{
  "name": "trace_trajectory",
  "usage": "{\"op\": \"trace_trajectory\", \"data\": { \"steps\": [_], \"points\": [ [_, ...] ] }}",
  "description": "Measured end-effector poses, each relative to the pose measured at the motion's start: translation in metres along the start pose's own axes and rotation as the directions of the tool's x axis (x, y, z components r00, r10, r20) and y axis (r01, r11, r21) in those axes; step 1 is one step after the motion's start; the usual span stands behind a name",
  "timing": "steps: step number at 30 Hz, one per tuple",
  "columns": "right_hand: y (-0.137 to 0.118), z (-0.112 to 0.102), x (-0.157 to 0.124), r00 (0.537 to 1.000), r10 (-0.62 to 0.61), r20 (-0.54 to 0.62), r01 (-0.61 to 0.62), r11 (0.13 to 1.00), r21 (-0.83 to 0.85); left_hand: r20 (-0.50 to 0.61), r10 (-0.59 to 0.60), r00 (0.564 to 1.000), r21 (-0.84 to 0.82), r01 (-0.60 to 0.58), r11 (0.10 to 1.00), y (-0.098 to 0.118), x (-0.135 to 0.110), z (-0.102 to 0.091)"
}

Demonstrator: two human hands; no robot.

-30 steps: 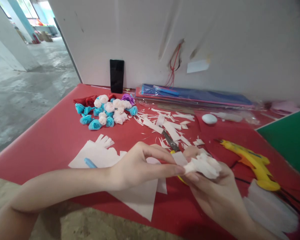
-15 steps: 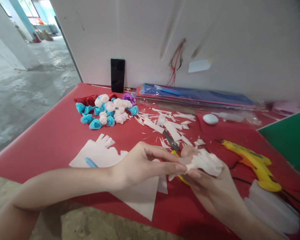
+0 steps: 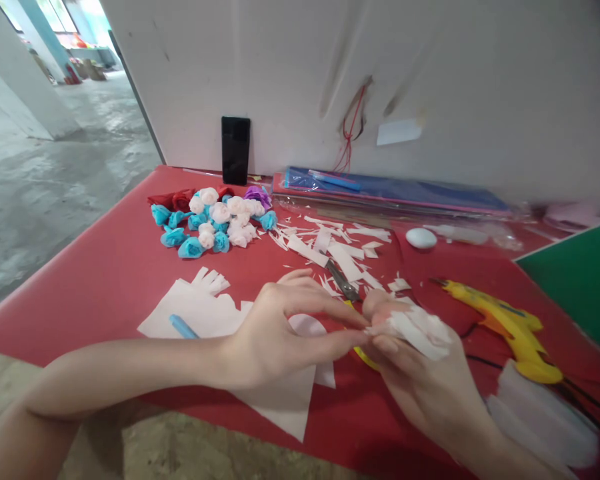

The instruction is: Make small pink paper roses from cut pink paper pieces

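Observation:
My right hand (image 3: 425,383) is closed around a white crepe-paper flower (image 3: 421,331), whose ruffled petals spread over the palm side. From the left, my left hand (image 3: 280,327) pinches the narrow end of that flower between thumb and forefinger, with its other fingers lifted away. Beneath the hands lies a pair of scissors (image 3: 341,280), dark blades pointing away and yellow handles mostly hidden. White paper sheets (image 3: 287,407) spread under my left forearm, which partly covers a blue pen (image 3: 183,326).
Paper flowers (image 3: 190,248) in blue, white, red and purple cluster at the left back. White scraps (image 3: 344,259) litter the middle. A yellow glue gun (image 3: 505,327) with its cord lies right, near a white egg-shaped object (image 3: 421,238). A phone (image 3: 235,151) leans against the wall; wrapped sheets (image 3: 405,193) lie behind.
My left hand's other fingers have lifted and spread, its pinch staying at the flower's narrow end. The flower has tilted slightly in my right hand.

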State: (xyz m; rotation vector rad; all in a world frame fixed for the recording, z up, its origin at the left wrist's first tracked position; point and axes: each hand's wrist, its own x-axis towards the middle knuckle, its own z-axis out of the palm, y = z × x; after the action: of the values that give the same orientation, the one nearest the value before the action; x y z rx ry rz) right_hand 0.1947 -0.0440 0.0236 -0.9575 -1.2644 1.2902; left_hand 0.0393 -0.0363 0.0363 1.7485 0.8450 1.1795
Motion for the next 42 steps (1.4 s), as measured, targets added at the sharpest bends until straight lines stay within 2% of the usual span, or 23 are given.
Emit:
{"op": "trace_trajectory", "data": {
  "steps": [7, 13, 28, 31, 35, 37, 42],
  "points": [
    [0.0028, -0.0001, -0.0019, 0.998, 0.02, -0.058, -0.02, 1.0, 0.005, -0.022, 0.069, 0.997, -0.02, -0.07, 0.997, -0.0042, 0.0004, -0.0002],
    [0.003, 0.0032, -0.0036, 0.988, 0.085, -0.131, -0.078, 0.995, 0.057, 0.015, -0.133, 0.991, -0.195, 0.133, 0.972, -0.0058, -0.0014, 0.0004],
    [0.004, 0.0064, -0.0059, 0.963, 0.173, -0.208, -0.141, 0.977, 0.16, 0.017, -0.218, 0.976, -0.313, 0.212, 0.926, -0.0072, -0.0037, 0.0044],
    [0.0029, 0.0064, -0.0048, 0.971, 0.144, -0.192, -0.123, 0.986, 0.117, 0.037, -0.296, 0.955, -0.4, 0.285, 0.871, -0.0072, -0.0036, 0.0051],
    [0.0027, 0.0058, -0.0026, 0.977, 0.114, -0.178, -0.103, 0.992, 0.069, 0.162, -0.42, 0.893, -0.471, 0.444, 0.762, -0.0065, -0.0015, 0.0043],
    [0.0048, 0.0045, -0.0026, 0.982, 0.097, -0.163, -0.089, 0.995, 0.052, 0.197, -0.448, 0.872, -0.469, 0.485, 0.739, -0.0059, -0.0002, 0.0035],
    [0.0087, 0.0004, -0.0058, 0.993, 0.013, -0.116, -0.015, 1.0, -0.025, 0.184, -0.438, 0.88, -0.51, 0.466, 0.723, -0.0054, -0.001, 0.0044]
  ]
}}
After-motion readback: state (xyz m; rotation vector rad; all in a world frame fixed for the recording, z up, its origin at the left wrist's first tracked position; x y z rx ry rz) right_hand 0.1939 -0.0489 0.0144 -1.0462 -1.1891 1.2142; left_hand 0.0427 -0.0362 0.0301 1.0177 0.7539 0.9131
